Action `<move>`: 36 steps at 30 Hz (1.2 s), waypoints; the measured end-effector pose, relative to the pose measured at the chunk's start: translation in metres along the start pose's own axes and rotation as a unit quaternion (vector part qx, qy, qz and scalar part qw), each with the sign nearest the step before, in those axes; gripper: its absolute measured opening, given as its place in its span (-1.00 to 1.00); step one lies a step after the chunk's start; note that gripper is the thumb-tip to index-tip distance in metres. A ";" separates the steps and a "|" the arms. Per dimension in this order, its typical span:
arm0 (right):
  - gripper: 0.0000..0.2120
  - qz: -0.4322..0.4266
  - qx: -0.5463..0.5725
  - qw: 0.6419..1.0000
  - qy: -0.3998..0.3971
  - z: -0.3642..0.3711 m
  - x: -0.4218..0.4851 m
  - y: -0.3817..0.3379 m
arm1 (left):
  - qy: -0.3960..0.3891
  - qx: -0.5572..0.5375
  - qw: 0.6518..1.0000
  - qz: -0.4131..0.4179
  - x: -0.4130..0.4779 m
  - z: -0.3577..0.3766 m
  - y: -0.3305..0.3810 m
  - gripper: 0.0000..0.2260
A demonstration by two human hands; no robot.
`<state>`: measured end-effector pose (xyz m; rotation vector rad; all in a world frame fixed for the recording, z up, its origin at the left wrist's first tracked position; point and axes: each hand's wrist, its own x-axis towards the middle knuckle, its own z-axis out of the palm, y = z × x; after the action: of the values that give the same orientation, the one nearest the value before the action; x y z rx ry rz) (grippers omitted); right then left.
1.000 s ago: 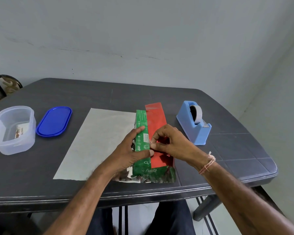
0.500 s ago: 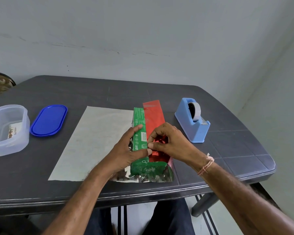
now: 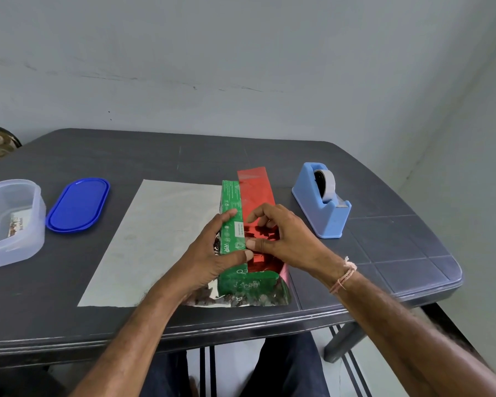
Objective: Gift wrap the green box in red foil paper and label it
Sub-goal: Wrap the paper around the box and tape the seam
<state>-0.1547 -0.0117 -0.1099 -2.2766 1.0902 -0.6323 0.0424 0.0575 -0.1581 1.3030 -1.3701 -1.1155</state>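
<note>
Box: green box [image 3: 231,196] lies lengthwise between the two hands, its far end reaching beyond the fingertips and its near end just short of the wrists.
Wrap: red foil paper [image 3: 255,190] lies under the box with its dull silver side up. Most of the sheet spreads out past the left hand, and a narrow red flap is folded up over the box top under the right hand. A green strip of the top shows bare between the flap's edge and the left fingers.
Left hand: left hand [image 3: 209,259] grips the box from its outer side, with the forefinger laid across the top and the thumb hooked over the top nearer the wrist.
Right hand: right hand [image 3: 287,239] holds the flap down with curled fingers. Its thumb lies flat along the flap's edge, just beside the left thumb, and the other fingers arch above with their tips on the red.
Wrist: a thread band [image 3: 344,277] circles the right wrist.
Beyond right hand: a blue tape dispenser [image 3: 324,219] with a roll stands near the knuckles but apart from them.
Beyond left hand: a blue lid [image 3: 78,204] lies well apart past the sheet, and further out is a clear tub [image 3: 15,247] with a printed card inside.
Underneath: a dark table [image 3: 384,247] bears everything.
</note>
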 end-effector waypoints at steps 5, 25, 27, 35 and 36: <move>-0.70 0.005 -0.005 1.000 0.024 0.004 0.002 0.003 | -0.003 0.004 1.000 0.000 0.001 0.001 0.001 -0.24; -0.35 0.079 -0.157 0.983 -0.057 -0.003 0.031 -0.017 | -0.012 -0.032 0.999 -0.007 0.001 0.001 0.000 -0.23; -0.33 0.085 -0.163 0.981 -0.069 -0.003 0.033 -0.018 | -0.014 -0.034 0.999 -0.007 0.001 0.001 0.000 -0.21; -0.28 0.083 -0.173 0.978 -0.078 -0.002 0.035 -0.020 | -0.018 -0.047 0.999 -0.007 0.000 0.002 0.001 -0.16; -0.28 0.083 -0.175 0.978 -0.079 -0.001 0.035 -0.021 | -0.017 -0.046 0.999 -0.010 0.001 0.002 0.002 -0.16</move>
<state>-0.1237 -0.0293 -0.0897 -2.4410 1.3819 -0.1978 0.0402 0.0570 -0.1566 1.2384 -1.3183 -1.2055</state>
